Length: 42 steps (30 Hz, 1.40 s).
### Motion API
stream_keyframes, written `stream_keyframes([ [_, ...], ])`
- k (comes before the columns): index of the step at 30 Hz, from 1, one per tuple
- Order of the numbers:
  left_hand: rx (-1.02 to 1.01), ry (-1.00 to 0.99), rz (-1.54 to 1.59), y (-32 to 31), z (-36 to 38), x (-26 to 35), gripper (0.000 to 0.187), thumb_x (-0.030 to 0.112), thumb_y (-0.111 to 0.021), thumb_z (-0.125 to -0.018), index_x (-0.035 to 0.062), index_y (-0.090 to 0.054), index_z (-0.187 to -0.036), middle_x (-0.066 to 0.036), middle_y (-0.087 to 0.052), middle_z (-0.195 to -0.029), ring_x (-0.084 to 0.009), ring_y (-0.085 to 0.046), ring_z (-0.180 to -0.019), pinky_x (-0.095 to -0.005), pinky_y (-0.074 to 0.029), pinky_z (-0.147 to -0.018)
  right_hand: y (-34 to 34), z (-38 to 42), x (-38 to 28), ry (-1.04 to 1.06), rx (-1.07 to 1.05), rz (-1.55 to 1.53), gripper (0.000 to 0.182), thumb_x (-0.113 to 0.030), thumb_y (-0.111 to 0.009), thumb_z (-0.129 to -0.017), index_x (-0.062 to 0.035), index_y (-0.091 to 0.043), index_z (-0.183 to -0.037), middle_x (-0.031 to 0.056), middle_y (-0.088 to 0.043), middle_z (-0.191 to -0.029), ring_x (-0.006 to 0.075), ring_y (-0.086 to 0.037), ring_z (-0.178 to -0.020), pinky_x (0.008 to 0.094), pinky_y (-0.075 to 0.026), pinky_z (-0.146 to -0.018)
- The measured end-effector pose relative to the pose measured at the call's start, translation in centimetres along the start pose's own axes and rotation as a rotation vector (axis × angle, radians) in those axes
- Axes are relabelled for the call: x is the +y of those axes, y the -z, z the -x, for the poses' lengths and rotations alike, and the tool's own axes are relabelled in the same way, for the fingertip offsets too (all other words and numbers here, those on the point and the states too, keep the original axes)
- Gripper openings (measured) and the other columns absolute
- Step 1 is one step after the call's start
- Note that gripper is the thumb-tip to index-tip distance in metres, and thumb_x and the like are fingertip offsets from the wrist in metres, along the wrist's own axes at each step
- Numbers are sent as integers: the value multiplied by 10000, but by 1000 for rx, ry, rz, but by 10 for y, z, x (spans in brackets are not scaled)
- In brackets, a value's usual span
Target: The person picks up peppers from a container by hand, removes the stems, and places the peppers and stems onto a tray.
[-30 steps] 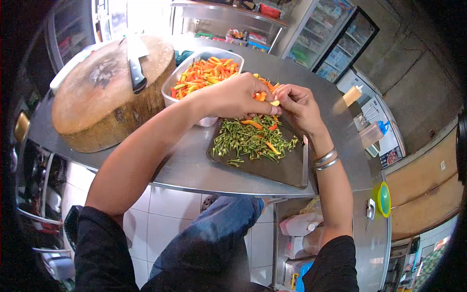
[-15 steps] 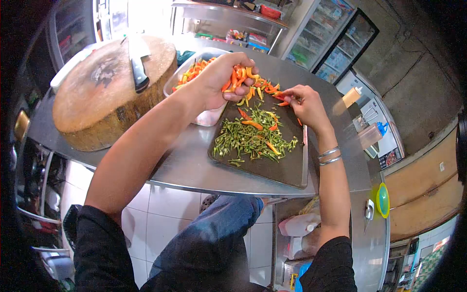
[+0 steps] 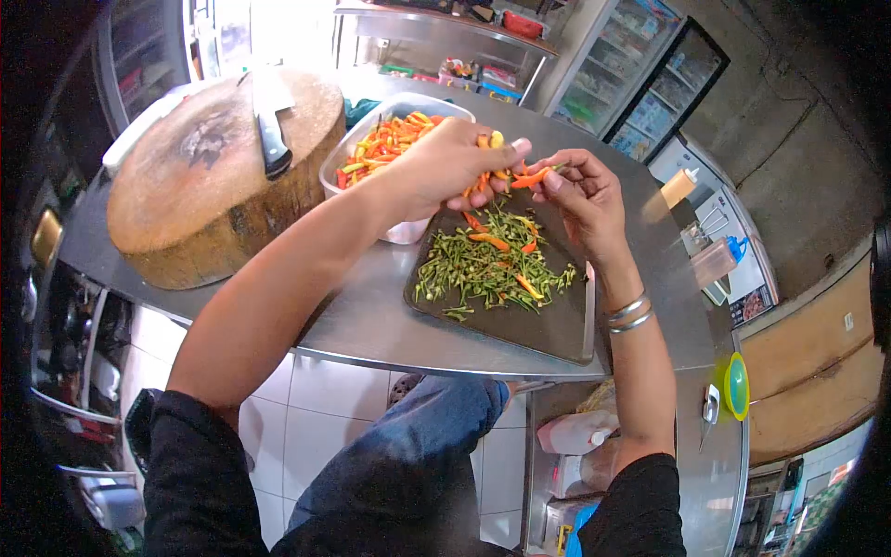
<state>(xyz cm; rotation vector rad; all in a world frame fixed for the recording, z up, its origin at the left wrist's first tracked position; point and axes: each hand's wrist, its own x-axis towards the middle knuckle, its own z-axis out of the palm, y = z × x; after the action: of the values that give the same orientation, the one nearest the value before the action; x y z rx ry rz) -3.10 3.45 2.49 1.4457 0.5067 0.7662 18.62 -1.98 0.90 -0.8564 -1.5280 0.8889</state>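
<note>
My left hand (image 3: 461, 165) is closed round a bunch of orange and yellow chili peppers. Close beside it, my right hand (image 3: 587, 200) pinches one orange chili pepper (image 3: 531, 177) near its green stem, and the pepper's other end meets the left hand's fingers. Beneath both hands lies a dark tray (image 3: 548, 336) with a heap of green chili stems (image 3: 487, 263) and a few orange chilies among them. Behind my left forearm, a clear plastic tub (image 3: 331, 172) holds many red, orange and yellow chilies. Part of the tub is hidden by that forearm.
A thick round chopping block (image 3: 176, 204) stands on the steel table (image 3: 357, 320) at left, with a cleaver (image 3: 271, 139) lying on it. Sauce bottles (image 3: 680, 187) stand on the right, and a green bowl (image 3: 736, 385) sits near the right edge.
My right hand has risen from the tray's peppers and come next to my left hand, now with an orange chili between its fingers. My left hand has shifted slightly right and turned.
</note>
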Motion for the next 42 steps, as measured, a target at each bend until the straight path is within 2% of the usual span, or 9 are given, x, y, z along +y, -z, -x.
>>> stream_keyframes([
  [3,-49,-21,-301,-9,7,5,399,444,-629,-947,56,-628,-854,11,-576,-696,-35,-495,-472,-173,-299,-372,-2,1,4,67,-8,-178,185,-104,-699,-908,-7,-635,-1052,50,-670,-960,101,-629,-840,254,-533,-771],
  [9,-161,4,-205,-6,8,5,387,452,-658,-925,68,-643,-872,34,-556,-656,-22,-491,-490,-164,-326,-406,-5,1,8,116,53,104,81,-94,-685,-917,-20,-666,-945,24,-670,-932,93,-613,-838,245,-504,-746],
  [16,-212,19,-422,-9,12,9,310,377,-706,-896,77,-642,-854,35,-560,-651,-15,-480,-489,-151,-325,-419,3,1,8,89,-173,35,99,-92,-654,-935,6,-668,-929,33,-654,-931,101,-597,-868,247,-484,-790],
  [21,-193,33,-17,4,4,4,264,282,-621,-915,39,-612,-812,-15,-547,-633,-39,-455,-456,-187,-277,-348,24,-2,-3,56,-241,116,118,-116,-673,-916,0,-687,-936,50,-667,-953,122,-600,-859,275,-483,-790],
  [24,-159,50,295,13,-4,2,250,249,-574,-922,33,-578,-795,-36,-533,-649,-58,-435,-435,-198,-250,-315,42,-1,-12,169,-224,665,132,-140,-710,-879,-26,-710,-945,62,-688,-990,126,-602,-838,286,-482,-778],
  [30,-76,95,529,23,-11,-1,178,212,-585,-905,67,-544,-809,-28,-531,-696,-69,-419,-435,-179,-268,-314,77,0,-18,-178,-126,939,117,-129,-763,-835,-31,-700,-844,7,-677,-840,54,-540,-690,225,-447,-637],
  [37,-60,97,592,26,-12,-4,175,192,-630,-850,76,-501,-874,-49,-518,-758,-101,-452,-514,-190,-281,-336,78,0,-6,-343,-81,496,91,-90,-753,-838,-22,-696,-853,-10,-666,-775,60,-575,-697,240,-474,-655],
  [39,-55,103,600,28,-13,-5,182,193,-638,-850,79,-500,-884,-49,-517,-768,-102,-454,-516,-190,-281,-337,85,0,-12,-201,-82,971,91,-42,-740,-819,-4,-702,-892,4,-680,-784,79,-597,-703,265,-499,-681],
  [42,-60,111,608,28,-14,-6,190,197,-648,-850,79,-505,-892,-43,-511,-772,-95,-456,-522,-185,-275,-336,99,7,-4,-144,-228,1199,125,-23,-729,-804,0,-710,-926,18,-694,-791,90,-610,-736,283,-507,-705],
])
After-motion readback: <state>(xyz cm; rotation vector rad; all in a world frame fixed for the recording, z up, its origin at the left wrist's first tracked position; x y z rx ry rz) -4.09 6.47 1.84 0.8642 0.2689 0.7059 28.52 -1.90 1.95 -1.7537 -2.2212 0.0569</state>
